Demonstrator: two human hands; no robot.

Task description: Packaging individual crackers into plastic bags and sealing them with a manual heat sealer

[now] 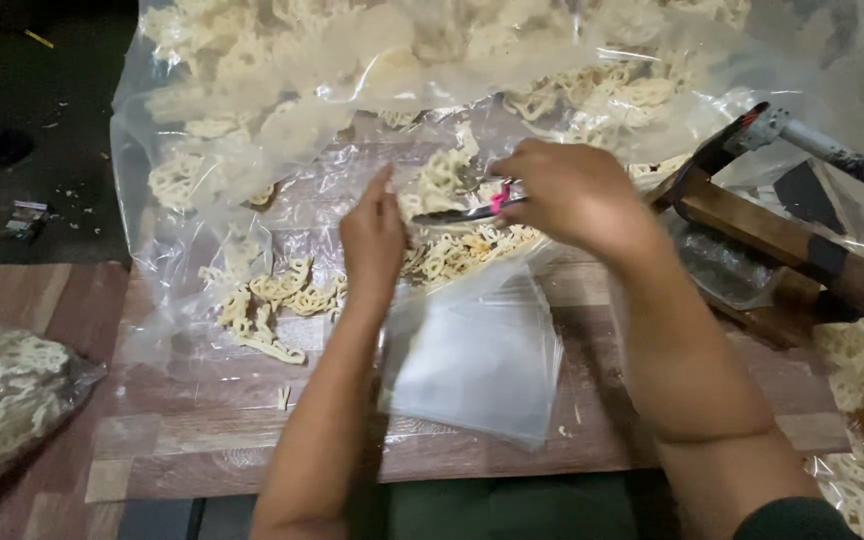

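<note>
Head camera looked down on a wood-grain counter (202,440) spread with clear plastic sheeting (167,300), on which lacy pale crackers (282,295) lay scattered. The right hand (577,195) was closed around metal tongs (467,212) with a pink fitting, their tips low among crackers near the sheet's middle. The left hand (372,245) pinched the mouth of a small clear bag (477,365), fingers narrow, the bag sagging toward the person. A big bag of crackers (372,60) lay beyond, another (2,400) at the left edge, and a wooden sealing tool (782,240) to the right. Judged from this, the crackers looked brittle, so a light squeeze seemed wise, with the bag's mouth held wide and near the tongs.
</note>
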